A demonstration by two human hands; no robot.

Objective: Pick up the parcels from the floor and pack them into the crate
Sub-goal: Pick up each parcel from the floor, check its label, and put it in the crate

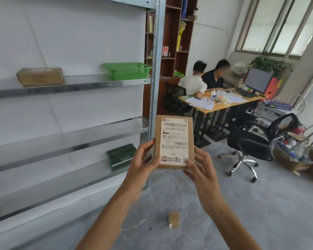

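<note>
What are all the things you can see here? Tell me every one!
held parcel: one, brown with white label, centre, in both grips
floor parcel: one, brown, on grey floor below
cardboard box: one, brown, upper shelf, left
basket: one, green, same shelf, right end
flat box: one, dark green, lower shelf
shelf rack: one, silver, left side
bookcase: one, brown, behind rack
desk: one, wood-topped, right
monitor: one, black, on desk
office chair: one, black, right
people: two, seated at desk
left grip: one hand, holds parcel's left edge
right grip: one hand, holds parcel's lower right
</note>
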